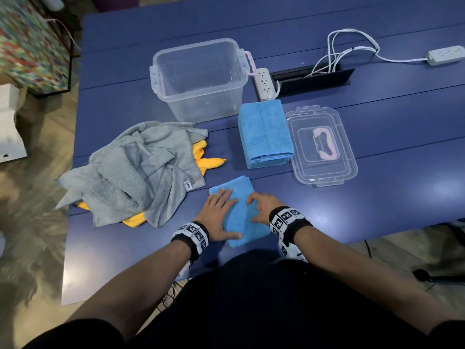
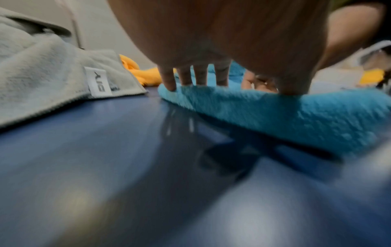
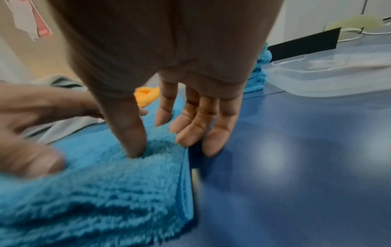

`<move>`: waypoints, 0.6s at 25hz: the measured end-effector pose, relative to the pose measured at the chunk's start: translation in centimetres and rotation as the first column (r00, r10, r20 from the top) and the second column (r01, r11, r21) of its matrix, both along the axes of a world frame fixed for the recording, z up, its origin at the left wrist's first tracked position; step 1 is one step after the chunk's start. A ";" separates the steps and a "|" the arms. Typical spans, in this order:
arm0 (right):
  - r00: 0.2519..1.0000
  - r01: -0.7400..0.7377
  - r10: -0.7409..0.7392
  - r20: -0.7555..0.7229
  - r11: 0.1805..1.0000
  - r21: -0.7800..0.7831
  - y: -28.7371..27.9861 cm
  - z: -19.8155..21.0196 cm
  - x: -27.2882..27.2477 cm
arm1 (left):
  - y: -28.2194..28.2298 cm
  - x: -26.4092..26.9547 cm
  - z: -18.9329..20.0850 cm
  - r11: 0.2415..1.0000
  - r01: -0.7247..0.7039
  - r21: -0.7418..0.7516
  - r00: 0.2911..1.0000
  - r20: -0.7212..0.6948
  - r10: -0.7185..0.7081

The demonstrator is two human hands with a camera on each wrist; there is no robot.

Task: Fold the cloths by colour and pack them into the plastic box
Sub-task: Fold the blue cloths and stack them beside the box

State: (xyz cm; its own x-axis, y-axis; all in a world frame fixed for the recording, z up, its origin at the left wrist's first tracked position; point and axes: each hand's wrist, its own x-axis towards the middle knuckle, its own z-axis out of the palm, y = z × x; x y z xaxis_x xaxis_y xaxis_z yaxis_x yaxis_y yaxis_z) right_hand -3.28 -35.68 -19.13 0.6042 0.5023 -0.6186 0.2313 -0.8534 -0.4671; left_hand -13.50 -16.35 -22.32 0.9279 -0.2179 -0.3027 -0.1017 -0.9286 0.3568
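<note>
- I've got both hands down on the small folded blue cloth (image 1: 240, 212) at the near edge of the blue table (image 1: 377, 152).
- My left hand (image 1: 219, 215) lies flat on the cloth's left half, fingers straight and a little spread, thumb along the near edge; it presses, it doesn't grip.
- My right hand (image 1: 261, 207) sits on the cloth's right edge: in the right wrist view the thumb (image 3: 129, 133) digs into the pile while the fingers (image 3: 213, 133) reach down beside the folded edge to the table. They're only slightly bent, and I see no pinch on the cloth.
- Beyond my hands, a stack of folded blue cloths (image 1: 265, 134) lies on the table, just right of the plastic box (image 1: 198, 79).
- The box stands open and upright, nothing inside it.
- Its clear lid (image 1: 322, 147) lies flat beside the stack on the right, pink handle up.
- To my left, a loose heap of grey cloths (image 1: 136, 172) covers yellow cloths (image 1: 211, 162), which poke out at the edges.
- Behind the box, a white power strip (image 1: 264, 84) lies by a black cable tray (image 1: 314, 80).
</note>
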 end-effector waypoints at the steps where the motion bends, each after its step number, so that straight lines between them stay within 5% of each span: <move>1: 0.999 0.039 -0.039 -0.023 0.999 -0.012 0.2 0.1 0.0 | -0.1 -0.4 -0.4 0.999 0.025 0.039 0.999 -0.034 -0.024; 5: 0.985 0.165 -0.158 0.072 0.980 -0.114 1.4 0.6 0.9 | 0.2 -0.4 0.0 0.992 0.088 0.087 0.995 -0.053 -0.084; 8: 0.983 0.168 -0.146 0.113 0.964 -0.209 1.7 0.8 1.1 | 0.5 -1.1 0.4 0.987 -0.158 -0.014 0.987 -0.022 0.157; 11: 0.977 0.211 -0.205 0.054 0.964 -0.159 1.3 0.6 1.0 | 0.4 -0.9 1.3 0.773 -0.629 -0.076 0.777 -0.039 0.628; 15: 0.948 0.318 -0.318 0.015 0.941 -0.113 0.9 0.5 1.0 | -0.2 1.3 2.4 0.603 -0.791 -0.103 0.588 -0.404 0.701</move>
State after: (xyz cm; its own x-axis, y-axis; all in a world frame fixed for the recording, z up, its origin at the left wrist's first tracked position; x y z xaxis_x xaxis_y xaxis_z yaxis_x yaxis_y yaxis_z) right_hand -2.33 -34.80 -18.64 0.7188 0.2112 -0.6624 -0.0621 -0.9294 -0.3638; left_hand -12.21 -16.53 -19.95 0.6657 0.4043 -0.6272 0.7357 -0.4960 0.4612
